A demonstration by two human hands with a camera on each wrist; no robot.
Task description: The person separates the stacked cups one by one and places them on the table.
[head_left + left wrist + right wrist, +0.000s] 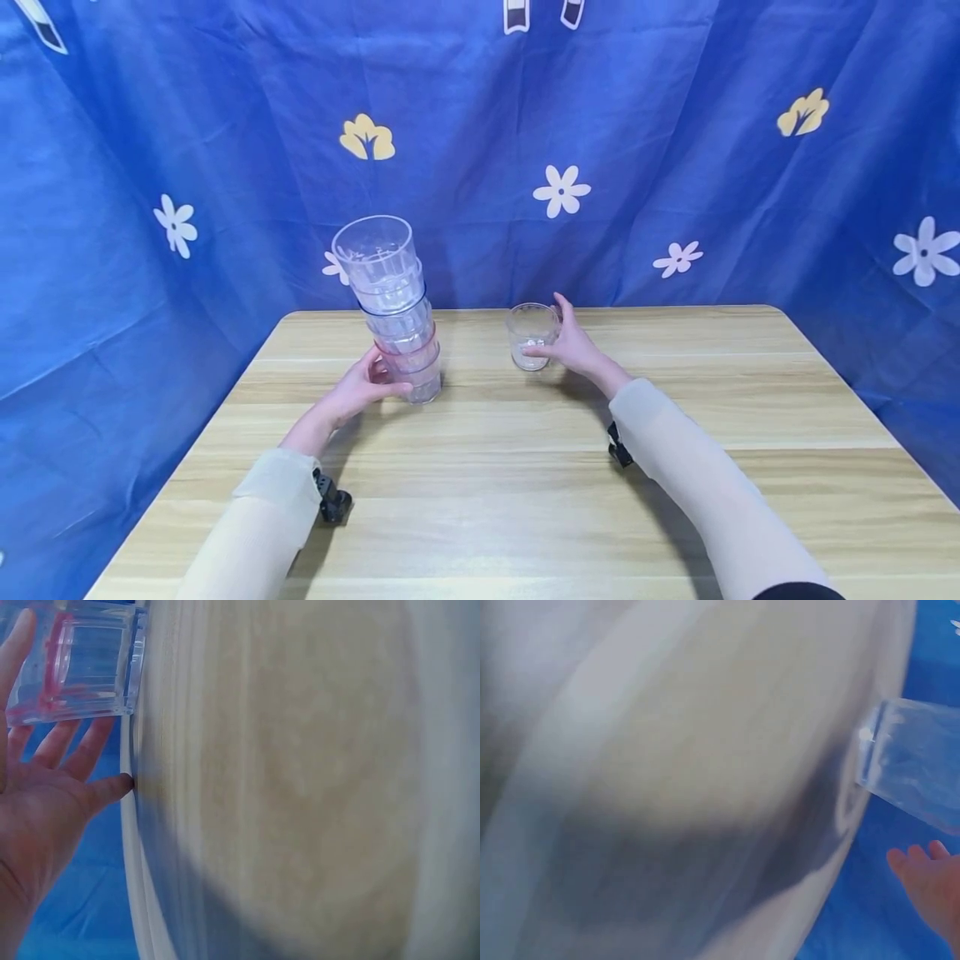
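Note:
A tall stack of nested clear cups (393,312) stands on the left part of the table, one with a red rim and another with a dark blue rim. Beside its lower cups is my left hand (363,387), thumb in front and spread fingers behind. In the left wrist view the fingers of that hand (52,787) look fairly straight; whether they touch the stack I cannot tell. Right of the stack, a single clear cup (533,340) stands upright. My right hand (573,343) is around its right side, and in the right wrist view its fingertips (919,853) look apart from the cup (915,761).
Both cups and stack stand toward the back of a light wooden table (480,492). Just behind the table's far edge hangs a blue patterned curtain (465,150), which also runs along both sides. A small black camera (332,500) sits at my left wrist.

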